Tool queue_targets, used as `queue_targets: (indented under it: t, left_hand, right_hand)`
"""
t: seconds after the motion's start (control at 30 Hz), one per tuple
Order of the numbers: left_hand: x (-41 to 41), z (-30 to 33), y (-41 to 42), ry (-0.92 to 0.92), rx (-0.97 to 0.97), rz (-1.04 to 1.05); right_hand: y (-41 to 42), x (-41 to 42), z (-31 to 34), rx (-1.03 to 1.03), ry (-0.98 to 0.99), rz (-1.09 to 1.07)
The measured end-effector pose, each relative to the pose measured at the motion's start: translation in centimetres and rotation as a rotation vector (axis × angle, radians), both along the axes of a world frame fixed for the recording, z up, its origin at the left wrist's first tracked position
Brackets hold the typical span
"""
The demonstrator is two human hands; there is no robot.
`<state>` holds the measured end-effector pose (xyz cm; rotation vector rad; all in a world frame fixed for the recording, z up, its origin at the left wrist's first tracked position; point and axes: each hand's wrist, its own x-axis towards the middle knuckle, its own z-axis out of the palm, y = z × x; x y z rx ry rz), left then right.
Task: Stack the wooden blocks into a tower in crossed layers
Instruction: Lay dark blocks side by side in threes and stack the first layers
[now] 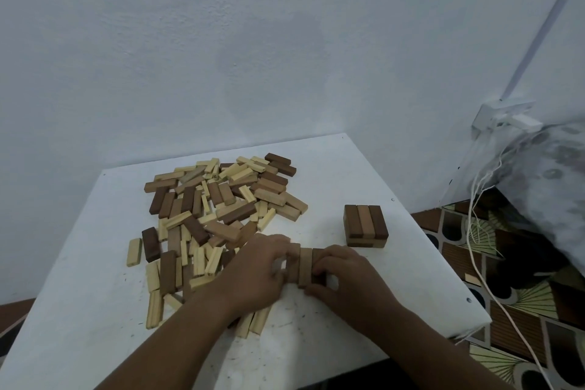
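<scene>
A low tower (365, 225) of two crossed layers stands on the white table (395, 288) at the right, three brown blocks on top. In front of it, a row of three brown blocks (305, 266) lies side by side on the table. My left hand (262, 266) grips the row's left side with curled fingers. My right hand (345, 275) grips its right side, thumb at the near end. A big loose pile of light and dark wooden blocks (218, 215) covers the table's middle and left.
A pale wall rises behind the table. To the right hang white cables (474, 231) from a wall socket (503, 117), beside a grey patterned cushion (544, 174). A patterned floor mat (506, 310) lies below the table's right edge.
</scene>
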<state>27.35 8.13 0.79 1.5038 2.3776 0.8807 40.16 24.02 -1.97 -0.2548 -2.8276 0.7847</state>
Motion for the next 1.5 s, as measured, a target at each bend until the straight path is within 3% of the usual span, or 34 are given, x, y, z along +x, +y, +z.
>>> queue_targets:
  t: [0.23, 0.63, 0.8, 1.5]
  left_hand:
    - [-0.4, -0.4, -0.3, 0.090, -0.052, 0.070]
    - [-1.0, -0.8, -0.4, 0.017, -0.087, 0.095]
    - [-1.2, -0.9, 0.0, 0.096, -0.092, 0.093]
    - [-1.6, -1.3, 0.8, 0.105, -0.090, 0.029]
  right_hand:
    - [0.3, -0.3, 0.0, -0.009, -0.034, 0.012]
    - [0.8, -1.1, 0.1, 0.003, -0.040, 0.038]
    - [0.9, -1.2, 0.4, -0.017, -0.059, 0.059]
    - [-0.1, -1.1, 0.0, -0.016, 0.079, 0.053]
